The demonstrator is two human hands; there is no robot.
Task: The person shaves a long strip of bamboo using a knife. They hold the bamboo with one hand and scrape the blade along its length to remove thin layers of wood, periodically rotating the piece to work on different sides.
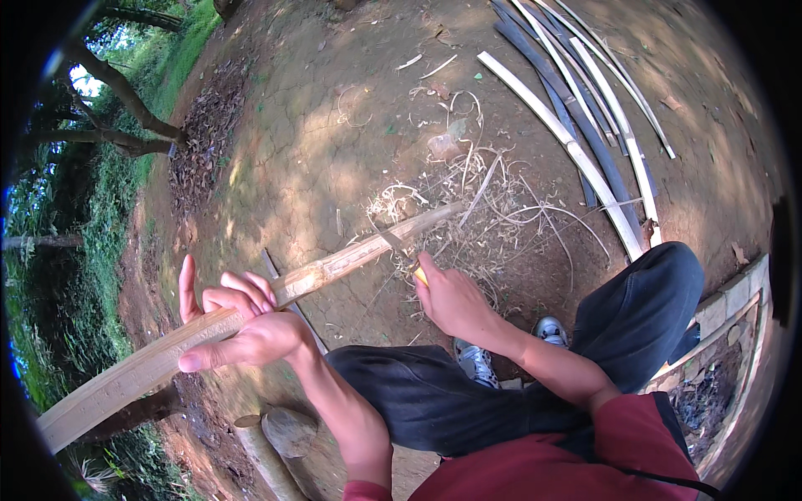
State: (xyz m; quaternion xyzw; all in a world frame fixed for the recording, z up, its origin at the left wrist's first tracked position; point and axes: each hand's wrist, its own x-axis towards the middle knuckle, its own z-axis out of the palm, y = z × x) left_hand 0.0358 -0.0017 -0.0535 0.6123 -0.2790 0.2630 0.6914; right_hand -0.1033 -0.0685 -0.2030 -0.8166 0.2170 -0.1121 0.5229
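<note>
A long split bamboo strip (150, 367) runs from the lower left up to the middle of the view, its pale face showing and a node near its middle. My left hand (259, 330) is closed around it, thumb on the near side, most fingers curled on the far side and one finger sticking up. In my right hand (458, 302) is a knife (395, 242), its yellow handle mostly hidden by the fingers. The blade lies across the strip, touching it between the node and the far tip. Below that tip, curly shavings (501, 209) are heaped on the dirt.
Several long pale and dark bamboo strips (606, 134) lie at the upper right. A thin slat (292, 296) lies under the held strip. Cut logs (267, 455) sit at the lower left, and a brick edging (723, 313) borders the right. Trees (125, 96) stand at the left.
</note>
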